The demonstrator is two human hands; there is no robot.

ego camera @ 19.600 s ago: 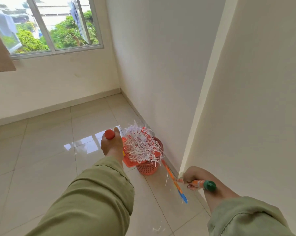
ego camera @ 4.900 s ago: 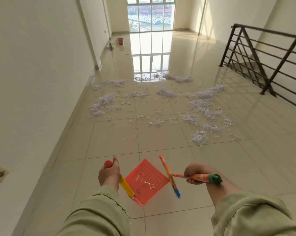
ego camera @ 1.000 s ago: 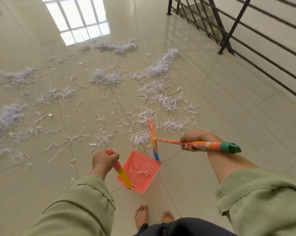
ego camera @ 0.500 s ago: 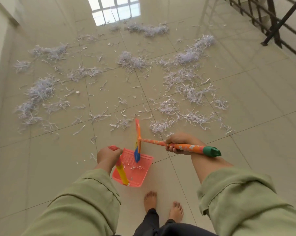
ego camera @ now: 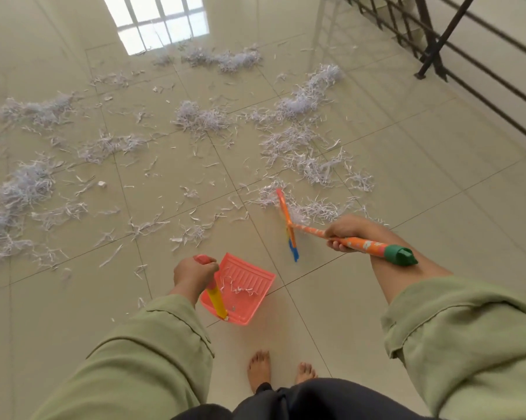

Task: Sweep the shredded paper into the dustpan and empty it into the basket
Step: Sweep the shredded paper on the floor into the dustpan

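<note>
Gripping the dustpan [ego camera: 240, 291] handle, left hand [ego camera: 193, 272] — right hand [ego camera: 345, 233] grips broom [ego camera: 289, 225] beside paper [ego camera: 304, 159].

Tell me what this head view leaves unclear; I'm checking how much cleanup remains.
- Basket: not in this view at all.
- Shredded paper: the spread is cut by the left edge, so its full extent is unknown.
- Broom head: motion-blurred; floor contact unclear.
- Dustpan: the left hand and yellow handle cover one side.
</note>
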